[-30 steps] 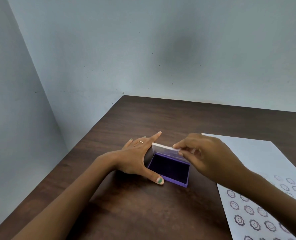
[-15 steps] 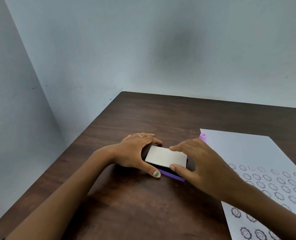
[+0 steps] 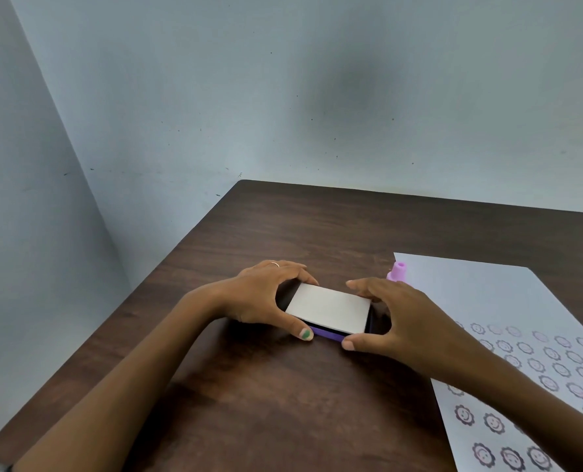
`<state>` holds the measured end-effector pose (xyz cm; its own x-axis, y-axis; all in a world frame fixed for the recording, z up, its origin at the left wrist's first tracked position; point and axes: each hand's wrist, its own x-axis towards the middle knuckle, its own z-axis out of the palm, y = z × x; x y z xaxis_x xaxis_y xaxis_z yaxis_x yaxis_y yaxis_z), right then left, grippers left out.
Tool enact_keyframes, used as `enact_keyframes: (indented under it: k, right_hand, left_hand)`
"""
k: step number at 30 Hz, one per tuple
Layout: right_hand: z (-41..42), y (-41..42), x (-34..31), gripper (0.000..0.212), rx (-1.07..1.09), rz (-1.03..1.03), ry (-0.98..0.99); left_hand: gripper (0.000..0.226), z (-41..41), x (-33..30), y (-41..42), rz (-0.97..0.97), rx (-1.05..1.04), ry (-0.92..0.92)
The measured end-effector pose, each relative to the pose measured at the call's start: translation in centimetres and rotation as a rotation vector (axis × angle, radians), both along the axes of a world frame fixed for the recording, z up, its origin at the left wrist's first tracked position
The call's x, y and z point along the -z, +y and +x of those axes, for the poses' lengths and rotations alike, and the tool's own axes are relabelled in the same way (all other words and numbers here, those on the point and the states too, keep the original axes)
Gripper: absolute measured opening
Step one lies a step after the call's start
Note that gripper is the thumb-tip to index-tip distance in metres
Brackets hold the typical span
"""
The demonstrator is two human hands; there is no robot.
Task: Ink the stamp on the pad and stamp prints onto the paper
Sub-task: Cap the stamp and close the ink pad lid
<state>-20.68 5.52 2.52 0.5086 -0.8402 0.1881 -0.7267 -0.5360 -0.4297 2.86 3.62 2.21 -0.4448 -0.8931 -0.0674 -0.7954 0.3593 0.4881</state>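
Observation:
A purple ink pad (image 3: 327, 332) lies on the dark wooden table, its white lid (image 3: 329, 309) lowered flat over it. My left hand (image 3: 266, 299) clasps the pad's left end, thumb at the front corner. My right hand (image 3: 390, 321) clasps the right end, thumb at the front right corner and fingers along the far edge. A small pink stamp (image 3: 398, 271) stands upright just behind my right hand, at the paper's far left corner. The white paper (image 3: 508, 308) lies to the right and carries several rows of round smiley prints.
The table (image 3: 317, 233) meets a pale blue wall at its far edge and drops off along its left edge. Bare wood lies in front of the pad between my forearms.
The lid stood raised with the dark pad showing; it has come down flat. My right hand moved from the lid's top edge to the pad's right end. The stamp came into sight.

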Motion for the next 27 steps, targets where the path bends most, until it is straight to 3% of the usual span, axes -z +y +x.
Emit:
enact_keyframes:
  k: [13, 27]
  right_hand:
    - [-1.0, 0.3, -0.3, 0.073, 0.017, 0.093, -0.001]
    - [-1.7, 0.8, 0.9, 0.059, -0.03, -0.036, 0.037]
  left_hand:
    - [0.066, 0.0, 0.1, -0.1, 0.019, -0.022, 0.031]
    - [0.067, -0.4, -0.2, 0.1, -0.01, -0.028, 0.022]
